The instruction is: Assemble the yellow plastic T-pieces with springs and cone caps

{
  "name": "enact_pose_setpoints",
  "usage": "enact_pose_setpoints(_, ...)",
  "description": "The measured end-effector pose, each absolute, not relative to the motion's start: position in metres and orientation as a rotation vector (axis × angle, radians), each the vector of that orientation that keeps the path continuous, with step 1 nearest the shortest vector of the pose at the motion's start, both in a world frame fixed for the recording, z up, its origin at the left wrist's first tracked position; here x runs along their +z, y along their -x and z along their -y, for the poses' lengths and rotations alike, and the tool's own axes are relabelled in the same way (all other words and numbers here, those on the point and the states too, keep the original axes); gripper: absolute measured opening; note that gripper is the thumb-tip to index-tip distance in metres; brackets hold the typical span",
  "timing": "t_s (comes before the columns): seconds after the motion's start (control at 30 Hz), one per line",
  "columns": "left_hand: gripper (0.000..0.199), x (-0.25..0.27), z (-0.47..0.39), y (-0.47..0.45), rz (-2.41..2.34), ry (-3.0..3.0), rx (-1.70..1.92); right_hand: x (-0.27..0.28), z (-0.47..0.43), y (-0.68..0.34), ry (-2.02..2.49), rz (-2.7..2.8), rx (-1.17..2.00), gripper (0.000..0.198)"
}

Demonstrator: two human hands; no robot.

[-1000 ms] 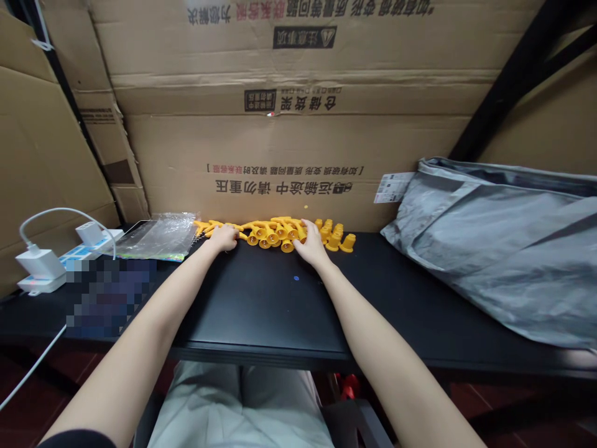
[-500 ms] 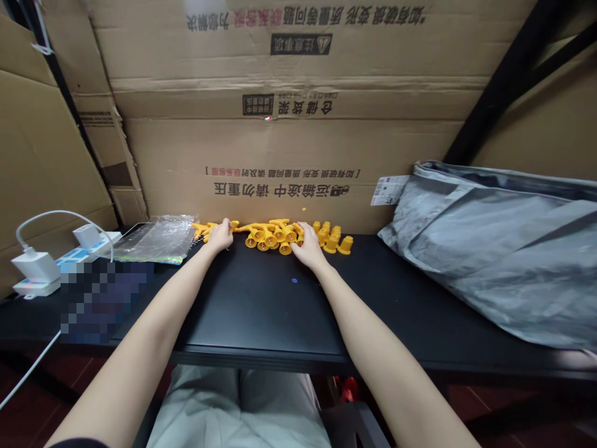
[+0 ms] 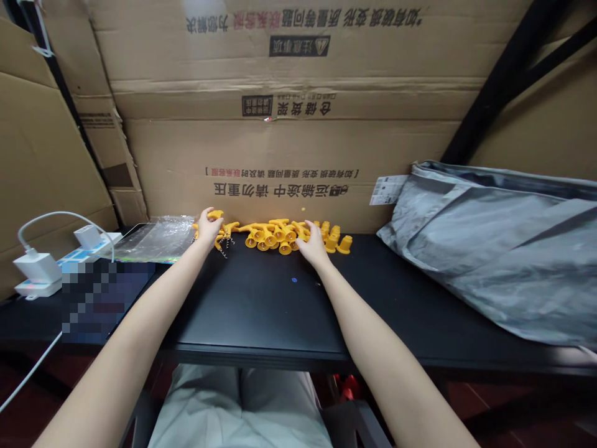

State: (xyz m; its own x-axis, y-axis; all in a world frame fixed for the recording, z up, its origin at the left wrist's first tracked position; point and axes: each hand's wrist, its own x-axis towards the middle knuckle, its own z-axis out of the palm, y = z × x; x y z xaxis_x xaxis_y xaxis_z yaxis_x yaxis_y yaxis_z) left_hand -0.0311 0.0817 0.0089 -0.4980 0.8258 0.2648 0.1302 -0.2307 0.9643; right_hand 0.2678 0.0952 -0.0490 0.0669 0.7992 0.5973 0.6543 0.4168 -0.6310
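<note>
Beside the left end of the yellow pieces, my left hand point(image 3: 208, 229) is closed with a yellow corkscrew handle point(image 3: 215, 214) between thumb and fingers. Loose corkscrews point(image 3: 228, 229) with bare metal spirals lie just under and beside that hand. In the middle is a pile of yellow corkscrews with bell-shaped caps point(image 3: 270, 235), several cap openings facing me. At the pile's right end, my right hand point(image 3: 314, 247) has its thumb and fingers apart around a yellow piece; whether it touches it I cannot tell. Separate yellow bell-shaped caps point(image 3: 344, 244) stand right of this hand.
A cardboard wall point(image 3: 261, 143) rises behind the black table point(image 3: 261, 311). Clear plastic bags point(image 3: 163, 236), a power strip with chargers point(image 3: 40, 267) and a blurred dark flat device point(image 3: 107, 298) lie left. A large grey bag point(image 3: 494, 255) fills the right. A small blue dot point(image 3: 294, 280) marks the tabletop.
My left hand has risen and moved left, lifting a corkscrew handle; more bare spirals show below it. My right hand has shifted slightly right, baring more of the pile's right end.
</note>
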Motion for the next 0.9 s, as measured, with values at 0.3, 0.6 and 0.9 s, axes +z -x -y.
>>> enact_pose_setpoints(0.3,0.05,-0.003,-0.032,0.027,-1.381,-1.232,1.506,-0.054,-0.095,-0.264,1.468,1.67,0.285,0.062)
enact_pose_setpoints(0.6,0.022,-0.026,-0.026,0.04,-1.676,-2.055,1.141,-0.049,-0.085,-0.262,1.598,1.735,0.229,0.061)
enact_pose_setpoints(0.9,0.031,-0.017,-0.01,0.036,-1.792,-2.357,0.504,-0.049,-0.09,-0.263,1.51,1.77,0.281,0.061)
